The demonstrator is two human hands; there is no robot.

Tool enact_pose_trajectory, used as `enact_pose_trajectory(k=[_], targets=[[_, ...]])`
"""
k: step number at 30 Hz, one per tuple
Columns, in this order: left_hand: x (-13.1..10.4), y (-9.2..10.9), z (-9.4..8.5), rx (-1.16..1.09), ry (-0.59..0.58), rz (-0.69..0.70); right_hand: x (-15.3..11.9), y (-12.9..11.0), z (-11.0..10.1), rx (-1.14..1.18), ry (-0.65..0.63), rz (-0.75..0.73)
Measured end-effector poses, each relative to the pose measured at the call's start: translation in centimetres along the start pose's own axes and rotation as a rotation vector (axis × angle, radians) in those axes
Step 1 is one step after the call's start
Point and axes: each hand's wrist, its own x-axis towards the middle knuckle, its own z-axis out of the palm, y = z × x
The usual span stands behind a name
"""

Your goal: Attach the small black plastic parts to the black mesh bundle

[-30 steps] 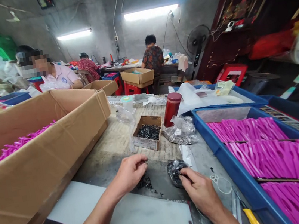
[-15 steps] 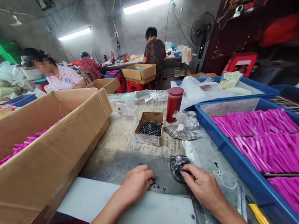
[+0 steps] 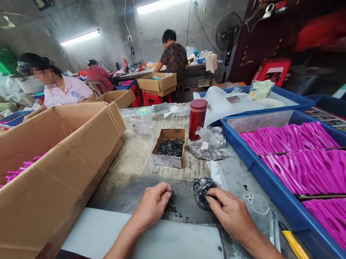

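My left hand point(image 3: 154, 201) is over the dark part of the table, thumb and fingertips pinched together; whatever they hold is too small to make out. Small black pieces point(image 3: 174, 210) lie scattered beside its fingers. To the right, my right hand point(image 3: 227, 208) has its thumb and forefinger closed at a clear plastic bag with dark contents point(image 3: 201, 189); what lies between the fingertips is hidden. Beyond both hands stands a small cardboard box point(image 3: 169, 161) of black and metallic pins. A bag of small metal parts point(image 3: 209, 148) lies beside a red canister point(image 3: 197, 119).
A long cardboard box point(image 3: 53, 183) with pink pieces borders the left. Along the right is a blue tray point(image 3: 277, 194) of pink handles. A yellow-handled tool point(image 3: 296, 246) and white string point(image 3: 257, 203) lie near my right forearm. Several people sit farther back.
My left hand has lifted slightly off the black pieces, its fingers drawn into a pinch. My right hand stays at the plastic bag. The whole view has shifted a little.
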Motion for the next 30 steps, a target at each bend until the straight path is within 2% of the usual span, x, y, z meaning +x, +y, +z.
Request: enact_pose_trajectory(k=[4, 7, 14, 18, 22, 26, 30], targets=[[0.7, -0.2, -0.3, -0.471, 0.102, -0.154, -0.1, 0.0, 0.0, 0.029, 0.006, 0.03], [1.0, 0.0, 0.1, -0.662, 0.125, -0.234, -0.1, -0.1, 0.0, 0.062, 0.005, 0.024], [1.3, 0.8, 1.9, -0.691, -0.027, -0.264, 0.1, -0.3, -0.1, 0.09, -0.031, 0.016], [1.5, 1.3, 2.6, -0.603, -0.087, -0.168, 0.0, -0.2, 0.0, 0.082, -0.044, 0.013], [1.8, 1.8, 3.1, -0.636, -0.072, -0.112, 0.1, -0.2, 0.0, 0.079, -0.053, -0.001], [2.3, 2.1, 3.7, -0.787, -0.036, -0.128, 0.2, -0.3, -0.1, 0.079, -0.07, 0.016], [2.4, 2.2, 4.1, -0.82, -0.034, -0.128, 0.3, -0.4, -0.3, 0.066, -0.068, 0.018]])
